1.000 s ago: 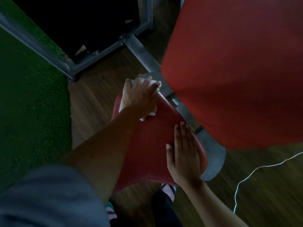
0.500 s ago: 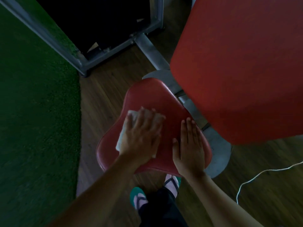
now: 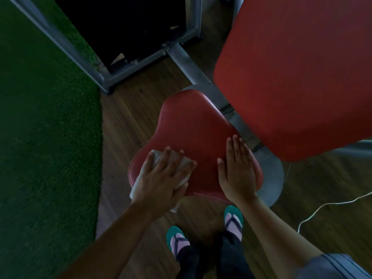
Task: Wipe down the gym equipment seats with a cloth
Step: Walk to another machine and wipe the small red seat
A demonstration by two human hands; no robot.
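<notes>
A red padded seat [image 3: 193, 125] of a gym machine stands in the middle of the view. My left hand [image 3: 161, 178] lies flat with spread fingers on a white cloth [image 3: 141, 178] at the seat's near left corner, pressing it down; part of the cloth hangs over the edge. My right hand [image 3: 237, 170] rests flat, fingers straight, on the seat's near right corner. A large red back pad [image 3: 298, 73] rises to the right, above the seat.
Green turf [image 3: 44, 137] covers the floor on the left, wood flooring [image 3: 124, 121] surrounds the seat. A grey metal frame [image 3: 104, 77] with a dark panel stands behind. A white cable [image 3: 322, 206] trails at the right. My feet in teal sandals [image 3: 177, 238] stand below the seat.
My left hand has drawn the cloth from the seat's far tip toward me to the near left corner. My right hand has stayed flat on the right corner.
</notes>
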